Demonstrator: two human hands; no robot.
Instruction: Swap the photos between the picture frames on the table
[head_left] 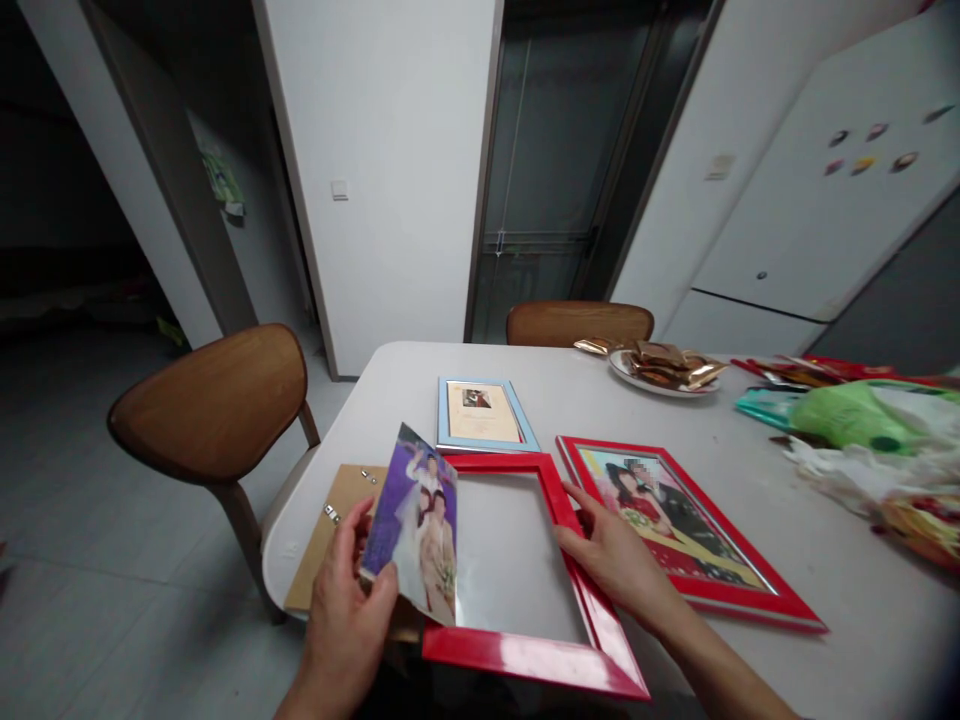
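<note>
My left hand (351, 590) grips a photo (420, 530) with a purple background by its left edge. The photo is tilted up and overlaps the left side of a red picture frame (536, 648). Through that frame's opening the white tabletop shows. My right hand (600, 545) holds the frame's right side, thumb on the near face and fingers curled at the edge. Beneath the photo and my left hand lies a brown backing board (319, 548) with metal clips. To the right rests a second red picture frame (675, 520) containing a photo.
A light blue picture frame (484, 412) lies farther back on the white table (405, 365). A plate (660, 385) of wrapped snacks is at the back, with a green plastic bag (855, 415) to the right. Wooden chairs stand left (225, 400) and behind (577, 322).
</note>
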